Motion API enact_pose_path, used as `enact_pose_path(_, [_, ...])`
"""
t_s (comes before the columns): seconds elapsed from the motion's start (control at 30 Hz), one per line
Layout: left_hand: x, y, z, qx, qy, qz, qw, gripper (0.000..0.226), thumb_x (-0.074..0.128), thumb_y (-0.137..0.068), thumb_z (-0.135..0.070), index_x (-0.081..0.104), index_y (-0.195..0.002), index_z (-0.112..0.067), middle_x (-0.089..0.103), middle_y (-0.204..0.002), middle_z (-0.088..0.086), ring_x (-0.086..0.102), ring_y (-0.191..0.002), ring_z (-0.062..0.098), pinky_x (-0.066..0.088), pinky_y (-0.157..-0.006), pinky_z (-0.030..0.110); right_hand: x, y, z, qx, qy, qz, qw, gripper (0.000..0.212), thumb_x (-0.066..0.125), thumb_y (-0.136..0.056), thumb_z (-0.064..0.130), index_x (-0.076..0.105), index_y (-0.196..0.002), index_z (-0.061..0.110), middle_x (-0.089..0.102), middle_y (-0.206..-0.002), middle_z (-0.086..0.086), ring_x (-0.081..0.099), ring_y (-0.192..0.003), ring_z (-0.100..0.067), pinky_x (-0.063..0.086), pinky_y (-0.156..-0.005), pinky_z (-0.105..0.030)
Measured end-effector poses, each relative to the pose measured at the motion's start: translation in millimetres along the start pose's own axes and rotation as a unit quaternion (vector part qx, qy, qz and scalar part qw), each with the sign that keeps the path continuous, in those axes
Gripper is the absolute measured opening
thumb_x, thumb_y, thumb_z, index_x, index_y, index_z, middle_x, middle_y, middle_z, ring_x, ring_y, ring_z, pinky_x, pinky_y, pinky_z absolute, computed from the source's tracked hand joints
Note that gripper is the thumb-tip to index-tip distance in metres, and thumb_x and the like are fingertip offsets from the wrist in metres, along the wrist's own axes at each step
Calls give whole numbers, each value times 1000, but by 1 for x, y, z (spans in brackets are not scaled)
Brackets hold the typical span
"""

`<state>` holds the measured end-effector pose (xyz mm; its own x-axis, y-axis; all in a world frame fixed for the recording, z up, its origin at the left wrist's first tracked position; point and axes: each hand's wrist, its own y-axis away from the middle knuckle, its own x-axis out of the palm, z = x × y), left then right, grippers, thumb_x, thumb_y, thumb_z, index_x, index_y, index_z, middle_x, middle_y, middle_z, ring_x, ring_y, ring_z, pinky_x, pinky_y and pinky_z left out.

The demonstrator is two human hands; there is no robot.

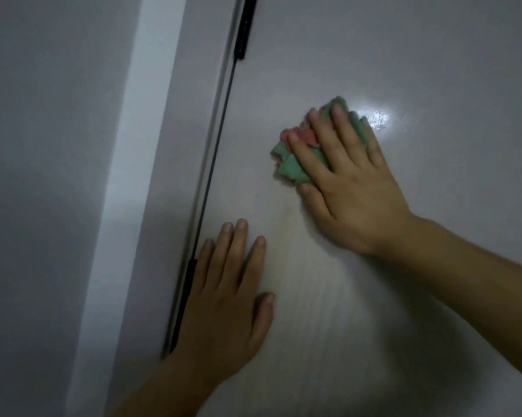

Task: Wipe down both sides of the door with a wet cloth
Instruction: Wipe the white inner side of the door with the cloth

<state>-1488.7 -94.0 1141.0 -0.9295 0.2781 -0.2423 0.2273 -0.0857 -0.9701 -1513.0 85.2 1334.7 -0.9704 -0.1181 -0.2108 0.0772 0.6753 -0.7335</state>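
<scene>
The pale grey door (404, 55) fills most of the view, glossy, with a bright glare spot just right of the cloth. My right hand (350, 182) presses a bunched green and pink cloth (287, 164) flat against the door at mid-height. The fingers spread over the cloth, which sticks out past the fingertips to the upper left. My left hand (226, 299) lies flat on the door lower down, fingers apart, holding nothing, close to the hinge edge.
A dark gap (214, 164) runs diagonally between door and frame, with one black hinge (246, 25) at the top and another (184, 299) by my left hand. A white frame strip (133, 161) and a grey wall (43, 176) lie to the left.
</scene>
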Motion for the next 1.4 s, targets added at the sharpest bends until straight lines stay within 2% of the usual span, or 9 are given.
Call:
enact_pose_path(0.17, [3,28,2,1,-1,18,1000,72,49,-97,-37,32,-160,-7,17,-171,18,12,-159,37,8,-129,51,4,28,26,-154,-4,54,987,61,30,-106,46,19,-163,25,12,-170,-10,3,-158,-34,12,-126,-57])
enact_pose_path(0.23, [4,35,4,4,2,15,1000,73,50,-97,-37,31,-161,-8,18,-171,18,12,-159,37,7,-130,49,2,9,15,-147,10,45,988,61,31,-106,46,22,-162,25,15,-170,-10,7,-157,-35,13,-126,-57])
enact_pose_path(0.37, [11,40,1,-13,15,15,1000,73,49,-98,-37,29,-162,-9,14,-172,17,10,-160,37,10,-129,50,-3,-47,16,-22,1,18,1000,63,27,-105,49,19,-163,25,13,-170,-14,6,-157,-39,5,-126,-58])
enact_pose_path(0.63, [14,56,0,-37,46,25,998,72,45,-100,-37,22,-164,-14,9,-173,15,6,-161,34,9,-129,48,10,5,61,-202,-5,67,977,60,33,-106,45,21,-162,26,15,-170,-8,5,-158,-33,9,-126,-55])
enact_pose_path(0.83, [13,58,3,-23,42,18,999,69,46,-100,-35,27,-162,-12,16,-171,18,10,-160,37,13,-129,49,5,2,33,6,-16,2,1000,62,32,-106,45,20,-163,24,13,-170,-14,5,-157,-39,5,-126,-57])
enact_pose_path(1.0, [14,62,4,-17,54,9,998,68,48,-99,-32,31,-159,-5,18,-170,21,13,-159,39,16,-128,52,12,82,57,-148,-30,59,987,62,39,-105,43,23,-162,26,14,-170,-10,6,-158,-35,13,-126,-57])
enact_pose_path(1.07, [15,64,5,-16,56,2,998,67,48,-99,-32,34,-158,-3,20,-169,23,14,-159,40,17,-128,54,10,79,38,-127,-14,46,991,61,38,-106,43,23,-162,26,15,-170,-9,7,-158,-34,12,-126,-56])
enact_pose_path(1.2, [19,63,4,-13,51,-9,999,69,48,-99,-33,31,-159,-4,18,-169,23,11,-159,40,14,-129,52,5,59,22,49,-19,1,999,62,34,-105,43,22,-163,24,14,-170,-14,5,-157,-39,8,-126,-58])
enact_pose_path(1.4, [23,73,3,-13,51,-4,999,71,47,-100,-34,24,-161,-6,14,-171,22,9,-159,39,10,-130,51,16,118,68,-94,-46,63,993,66,40,-103,43,19,-163,24,12,-171,-11,4,-158,-36,12,-125,-60])
